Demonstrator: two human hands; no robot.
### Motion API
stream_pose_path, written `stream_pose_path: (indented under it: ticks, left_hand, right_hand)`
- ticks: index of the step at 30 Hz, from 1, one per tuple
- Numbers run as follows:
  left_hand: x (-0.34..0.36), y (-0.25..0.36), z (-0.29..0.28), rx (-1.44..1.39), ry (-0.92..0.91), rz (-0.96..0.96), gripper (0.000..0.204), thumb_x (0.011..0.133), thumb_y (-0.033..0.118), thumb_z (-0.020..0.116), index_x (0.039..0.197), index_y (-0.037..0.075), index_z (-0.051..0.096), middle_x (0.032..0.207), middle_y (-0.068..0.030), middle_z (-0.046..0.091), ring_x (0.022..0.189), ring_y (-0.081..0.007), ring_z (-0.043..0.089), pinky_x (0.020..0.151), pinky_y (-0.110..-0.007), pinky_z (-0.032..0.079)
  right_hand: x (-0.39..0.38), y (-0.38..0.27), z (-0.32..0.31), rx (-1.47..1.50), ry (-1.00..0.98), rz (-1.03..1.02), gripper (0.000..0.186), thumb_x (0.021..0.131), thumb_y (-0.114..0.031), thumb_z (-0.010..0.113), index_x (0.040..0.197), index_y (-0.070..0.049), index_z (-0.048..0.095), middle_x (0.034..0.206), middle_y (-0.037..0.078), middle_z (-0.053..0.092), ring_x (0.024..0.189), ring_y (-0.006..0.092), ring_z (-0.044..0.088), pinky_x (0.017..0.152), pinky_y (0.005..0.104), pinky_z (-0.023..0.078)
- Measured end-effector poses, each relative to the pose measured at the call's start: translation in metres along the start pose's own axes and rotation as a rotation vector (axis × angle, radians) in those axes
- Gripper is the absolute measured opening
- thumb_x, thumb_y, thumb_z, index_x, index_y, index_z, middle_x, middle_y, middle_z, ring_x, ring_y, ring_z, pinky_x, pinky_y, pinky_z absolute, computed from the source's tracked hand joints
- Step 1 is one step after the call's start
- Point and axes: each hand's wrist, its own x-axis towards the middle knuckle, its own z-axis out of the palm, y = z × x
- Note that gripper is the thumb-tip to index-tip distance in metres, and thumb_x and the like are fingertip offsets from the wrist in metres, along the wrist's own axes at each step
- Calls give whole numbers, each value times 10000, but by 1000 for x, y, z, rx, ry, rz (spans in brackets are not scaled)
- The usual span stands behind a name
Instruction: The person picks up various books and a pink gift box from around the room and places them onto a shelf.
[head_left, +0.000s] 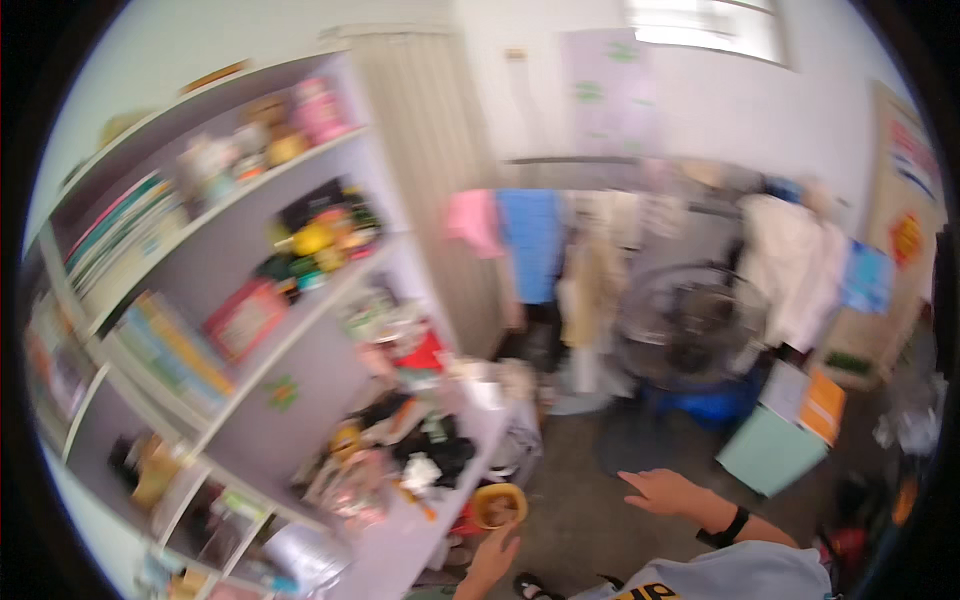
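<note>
My left hand (492,552) is low in the view, beside the desk's front edge. Its fingers look stretched out and overlap the near rim of a round yellow container (487,494) with something brownish inside. Blur hides whether they touch it; I see nothing held. My right hand (662,492) reaches leftward over the dark floor, fingers extended and holding nothing, with a black band (730,527) on the wrist. Closest beyond that hand are a round dark base on the floor and a pale green box (768,450) with an orange item on top.
A lilac shelf unit (300,200) with books and toys fills the left. Its cluttered desk top (400,545) juts out beside me. Ahead, a standing fan (690,325) is in front of hanging clothes (528,240). A curtain (425,180) hangs behind. Assorted items line the right side.
</note>
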Motion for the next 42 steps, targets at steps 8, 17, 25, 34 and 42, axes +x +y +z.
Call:
stream_pose_path:
  ticks: [8,17,25,34,42]
  left_hand:
    - [83,203,253,-146,-624,442,320,866,152,524,1161,28,523,1138,-170,560,1033,-316,546,881,-366,427]
    - [112,370,436,-114,-991,693,345,866,188,532,1176,36,518,1141,-157,563,1013,-287,555,857,-355,436]
    - [165,361,557,-38,-1129,439,375,864,204,538,1184,12,498,1113,-187,580,979,-313,579,820,-373,460]
    - [211,417,719,102,-1217,381,518,869,284,544,1265,-17,400,1145,-218,558,1036,-294,556,860,-361,442]
    - [222,436,752,-61,-1169,166,546,868,313,540,1271,-14,370,1092,-208,567,955,-272,569,806,-349,453]
  right_hand:
    - [-357,81,160,328,-187,1120,454,825,-379,535,1134,-52,476,892,189,611,870,319,593,711,440,459]
    - [-541,71,267,780,109,1590,519,848,-377,500,1227,-28,434,1110,239,553,1031,383,524,847,439,424]
    - [-570,203,249,834,590,1269,514,853,-326,523,1263,-42,402,1099,216,565,1036,360,527,852,425,422]
    - [-671,329,219,729,458,1467,557,856,-327,514,1316,-53,362,1229,216,488,1072,360,510,885,410,420]
    - [-694,480,217,688,186,1264,568,845,-408,504,1278,-53,406,1115,248,549,1024,375,538,871,439,414]
